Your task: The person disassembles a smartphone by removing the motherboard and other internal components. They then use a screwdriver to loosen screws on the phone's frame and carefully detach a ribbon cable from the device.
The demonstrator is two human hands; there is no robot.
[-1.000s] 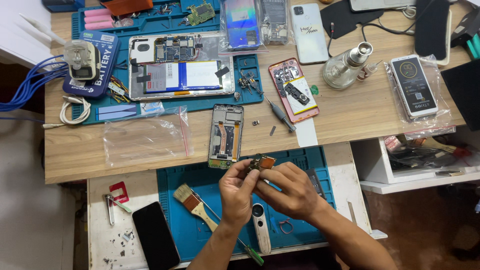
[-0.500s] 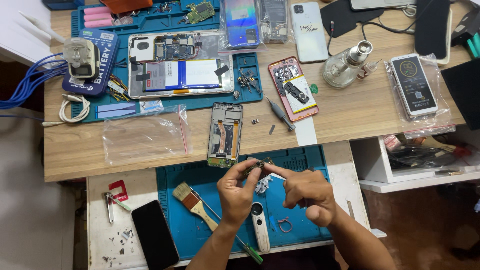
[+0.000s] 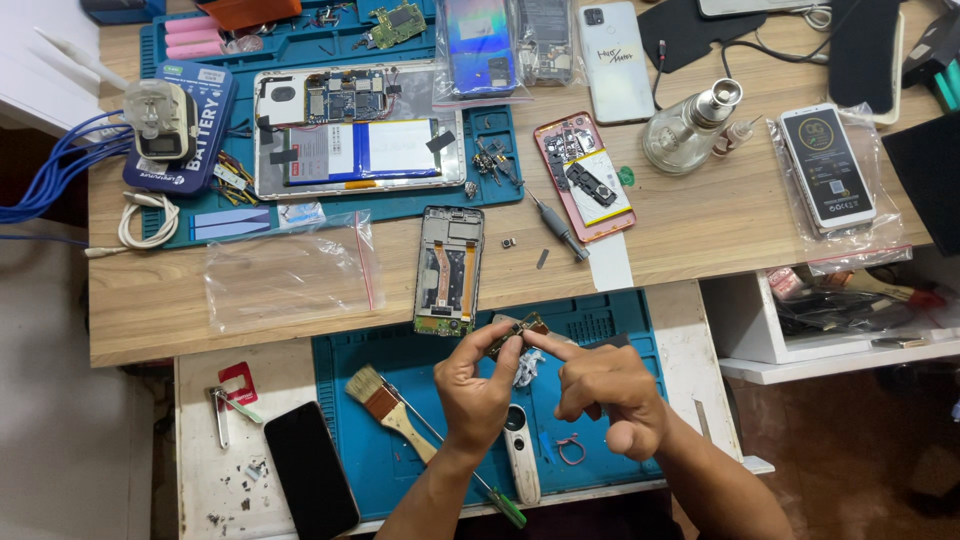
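Fingertips of our left hand [image 3: 480, 385] pinch a small circuit board [image 3: 518, 332] and hold it up over the far edge of the blue mat [image 3: 420, 350], just in front of the gutted phone frame [image 3: 450, 270] that lies half on the wooden counter [image 3: 700, 230]. We see the board's long axis slanting from lower left to upper right, its lower end hidden in the left fingers and its upper end free. Our right hand [image 3: 605, 390] sits just to the right of it, loosely curled and holding nothing, with only the forefinger stretched out leftward so that its tip meets the board's free end from the right side. So the board lies up and to the left of the right hand, and directly above the left, which is the nearer one and carries it.

Below our hands a white handled tool [image 3: 520, 465] and a green-tipped screwdriver [image 3: 500, 500] rest on the mat, with a paintbrush [image 3: 385, 410] to the left and a dark phone [image 3: 310, 470] beyond it. We cannot tell what the small pale scrap beneath the board is.
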